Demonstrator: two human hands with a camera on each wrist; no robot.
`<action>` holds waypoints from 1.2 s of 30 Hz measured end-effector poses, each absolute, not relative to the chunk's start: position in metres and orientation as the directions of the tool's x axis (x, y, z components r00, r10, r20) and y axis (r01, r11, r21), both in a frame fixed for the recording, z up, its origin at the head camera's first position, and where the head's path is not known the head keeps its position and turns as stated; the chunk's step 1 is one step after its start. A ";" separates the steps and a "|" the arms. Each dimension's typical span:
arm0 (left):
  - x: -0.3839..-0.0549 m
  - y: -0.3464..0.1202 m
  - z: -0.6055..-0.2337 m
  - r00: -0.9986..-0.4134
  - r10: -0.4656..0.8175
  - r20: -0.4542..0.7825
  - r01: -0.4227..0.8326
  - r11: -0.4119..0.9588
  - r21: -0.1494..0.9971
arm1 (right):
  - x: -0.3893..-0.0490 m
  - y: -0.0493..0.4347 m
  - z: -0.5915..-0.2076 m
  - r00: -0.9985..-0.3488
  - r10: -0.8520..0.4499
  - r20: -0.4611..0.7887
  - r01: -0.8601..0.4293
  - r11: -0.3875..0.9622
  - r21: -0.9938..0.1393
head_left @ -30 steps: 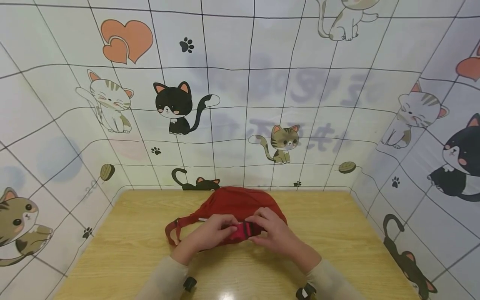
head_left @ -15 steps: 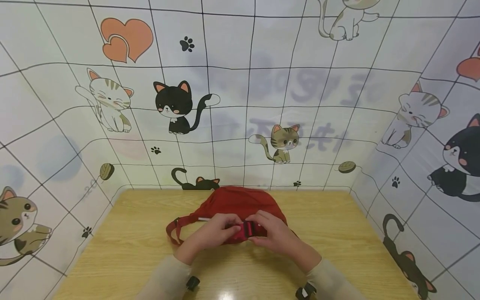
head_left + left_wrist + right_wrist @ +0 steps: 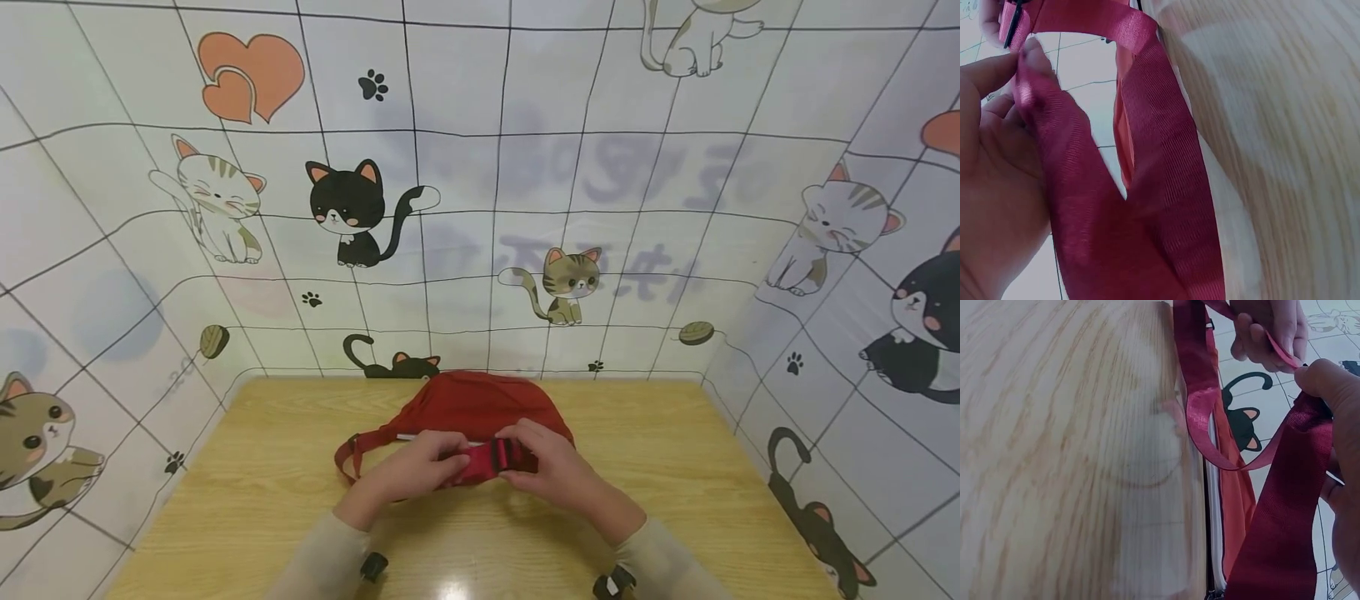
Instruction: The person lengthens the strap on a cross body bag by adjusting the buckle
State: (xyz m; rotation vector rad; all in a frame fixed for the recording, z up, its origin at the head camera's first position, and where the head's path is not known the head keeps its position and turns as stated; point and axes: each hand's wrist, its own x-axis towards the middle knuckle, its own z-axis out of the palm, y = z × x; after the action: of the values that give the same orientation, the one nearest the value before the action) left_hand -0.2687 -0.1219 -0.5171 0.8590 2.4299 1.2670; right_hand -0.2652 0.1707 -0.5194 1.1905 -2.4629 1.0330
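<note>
A red waist bag [image 3: 487, 400] lies on the table in the head view, its red webbing strap raised in front of it. My left hand [image 3: 420, 462] pinches the strap [image 3: 474, 465] between thumb and fingers. At the strap's black slide buckle [image 3: 500, 456], my right hand [image 3: 553, 467] grips with thumb below and fingers above. The left wrist view has the strap [image 3: 1169, 144] looping down from the pinching thumb and finger. In the right wrist view, a wide length of webbing [image 3: 1285, 500] hangs below the right thumb, and the buckle is mostly hidden by that hand.
The wooden table [image 3: 262, 467] reaches back to a cat-patterned cloth wall [image 3: 465, 183], with similar walls at both sides. Another strap loop [image 3: 348, 457] of the bag lies to the left. A pale zipper [image 3: 1215, 506] runs along the bag's edge.
My left hand has shifted slightly left and the buckle slightly right with my right hand. More strap shows between left fingers and buckle. The bag stays in place.
</note>
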 end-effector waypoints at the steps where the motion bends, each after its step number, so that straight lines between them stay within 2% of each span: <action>1: -0.270 -0.121 -0.517 -0.783 0.621 0.045 0.388 0.429 0.816 | -0.265 0.171 -0.519 -0.647 -0.604 0.465 -0.755 0.421 -0.503; 7: -0.272 -0.109 -0.517 -0.759 0.643 0.099 0.429 0.380 0.820 | -0.264 0.168 -0.515 -0.633 -0.620 0.463 -0.759 0.378 -0.530; 16: -0.271 -0.110 -0.517 -0.790 0.602 0.118 0.436 0.416 0.798 | -0.264 0.171 -0.519 -0.630 -0.593 0.502 -0.763 0.351 -0.542; 22: -0.270 -0.108 -0.515 -0.778 0.615 0.130 0.443 0.389 0.807 | -0.264 0.169 -0.519 -0.623 -0.608 0.492 -0.762 0.331 -0.556; 29: -0.267 -0.102 -0.509 -0.776 0.621 0.113 0.423 0.379 0.823 | -0.263 0.165 -0.518 -0.638 -0.613 0.467 -0.751 0.359 -0.554; 36: -0.266 -0.117 -0.509 -0.766 0.635 0.098 0.444 0.412 0.796 | -0.261 0.170 -0.518 -0.635 -0.606 0.479 -0.757 0.361 -0.545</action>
State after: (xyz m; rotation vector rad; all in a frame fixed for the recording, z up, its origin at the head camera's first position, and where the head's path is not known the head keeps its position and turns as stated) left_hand -0.2661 -0.1168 -0.5087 0.9519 2.4482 1.2774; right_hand -0.2615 0.1697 -0.5182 1.2308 -2.4241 1.1317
